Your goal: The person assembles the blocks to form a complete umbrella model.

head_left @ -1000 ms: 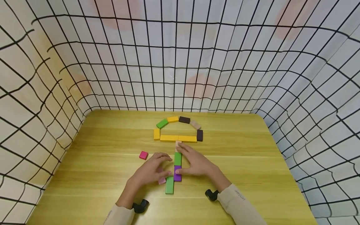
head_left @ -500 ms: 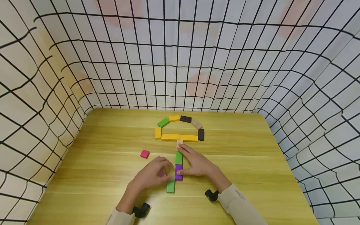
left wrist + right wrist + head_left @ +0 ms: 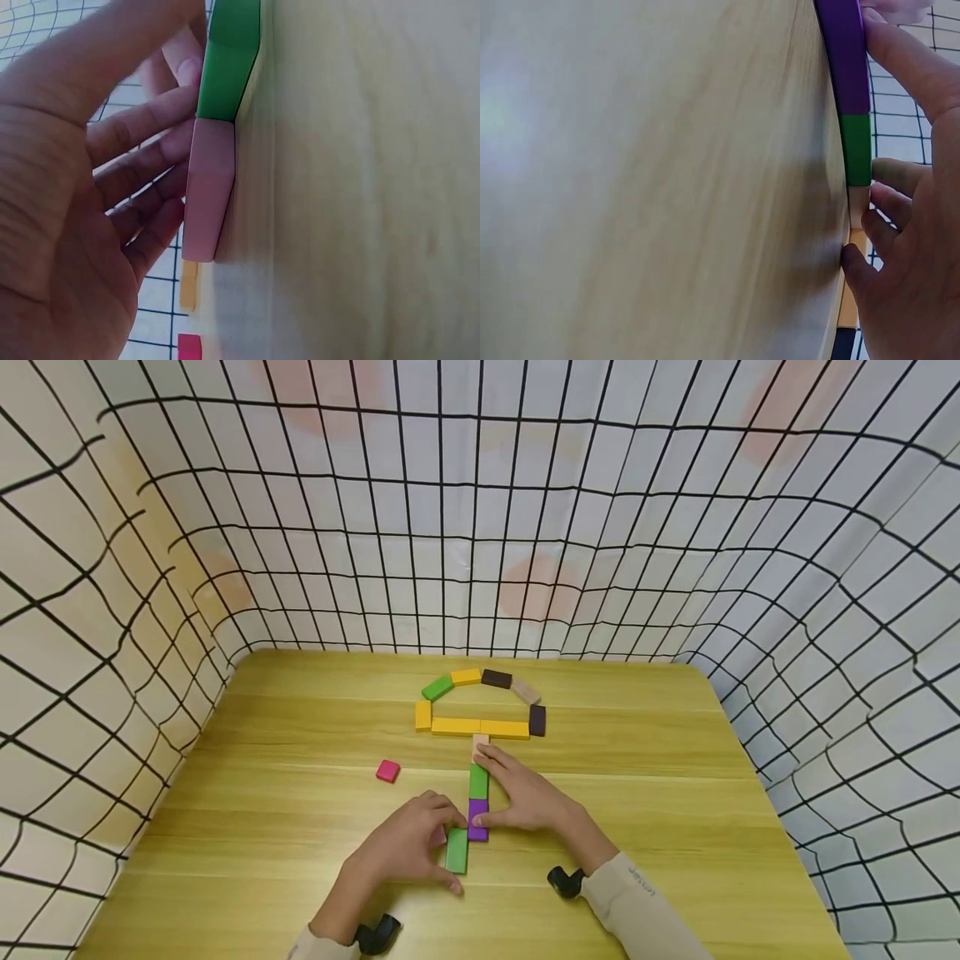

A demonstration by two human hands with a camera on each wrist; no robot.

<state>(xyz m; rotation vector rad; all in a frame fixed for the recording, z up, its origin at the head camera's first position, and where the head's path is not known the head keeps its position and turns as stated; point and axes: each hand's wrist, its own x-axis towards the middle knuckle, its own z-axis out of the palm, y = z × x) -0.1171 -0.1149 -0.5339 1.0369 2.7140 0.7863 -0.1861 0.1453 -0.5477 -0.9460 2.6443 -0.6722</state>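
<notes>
My left hand (image 3: pixel 411 843) arches over a pink block (image 3: pixel 210 187) and a light green block (image 3: pixel 457 852), which lie end to side on the table. Its index finger reaches the green block's far end. The thumb is spread beyond the near end, apart from it. My right hand (image 3: pixel 528 797) rests along a column of blocks. Its thumb touches the purple block (image 3: pixel 845 56) and its index fingertip the beige block (image 3: pixel 481 745). Between those two lies a bright green block (image 3: pixel 478 782). The light green block sits left of the purple block's near end.
At the column's far end, two yellow blocks (image 3: pixel 456 727) form a bar under an arch of yellow, green, dark (image 3: pixel 537 721) and pale blocks. A red block (image 3: pixel 387 771) lies alone to the left. Black wire grid (image 3: pixel 468 539) walls surround the wooden table (image 3: pixel 637 793).
My left thumb has moved toward me, from across the light green block to past its near end, uncovering the block's top. The right hand keeps its place on the column.
</notes>
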